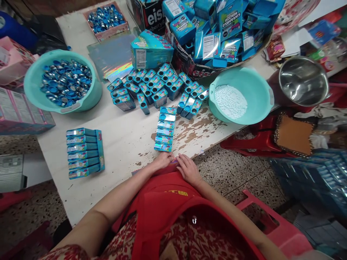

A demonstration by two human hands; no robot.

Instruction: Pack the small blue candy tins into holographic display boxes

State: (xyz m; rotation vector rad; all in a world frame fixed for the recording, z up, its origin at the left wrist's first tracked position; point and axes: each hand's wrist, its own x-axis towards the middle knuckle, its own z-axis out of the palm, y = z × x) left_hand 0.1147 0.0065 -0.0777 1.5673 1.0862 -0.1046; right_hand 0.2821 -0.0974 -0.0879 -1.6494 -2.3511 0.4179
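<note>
1. Tin row: six blue printed tins, aligned side by side in one column, narrow faces up.
2. Surface: lower units show a shiny, iridescent finish.
3. Position: on the worn white table, near its front edge.
4. Small shiny piece: just beyond the row's near end; shape unclear.

On the white table, small blue rectangular metal tins are clustered between a round turquoise plastic tub of caps, left, and a round turquoise plastic basin of white pellets, right; nearer, a row of tins is placed.
</note>
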